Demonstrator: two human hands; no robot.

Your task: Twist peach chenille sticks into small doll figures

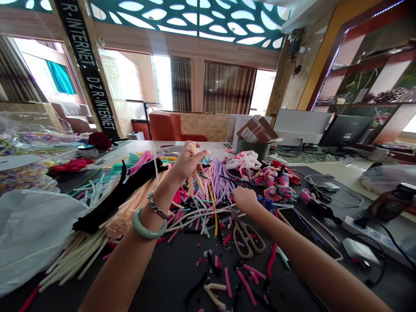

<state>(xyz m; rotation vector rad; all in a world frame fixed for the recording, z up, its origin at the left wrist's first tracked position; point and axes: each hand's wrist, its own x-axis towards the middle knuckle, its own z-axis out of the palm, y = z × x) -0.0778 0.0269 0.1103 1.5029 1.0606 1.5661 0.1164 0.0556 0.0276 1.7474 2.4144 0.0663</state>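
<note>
Scissors [247, 239]: flat on the dark desk [169, 277].
Right hand [244, 199]: low among the cut pipe-cleaner pieces [208, 208] — grip curled under; whether it pinches anything, cannot tell.
Left hand [188, 162]: raised, grip clamped on a peach twisted figure [197, 180] — which dangles over the pieces.

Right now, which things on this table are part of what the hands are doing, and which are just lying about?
In use:
- left hand gripping a twisted peach pipe-cleaner piece
- right hand at the loose pipe-cleaner pile
- scissors close by

Lying about:
- phone
- power strip
- cardboard box
- monitor
</note>
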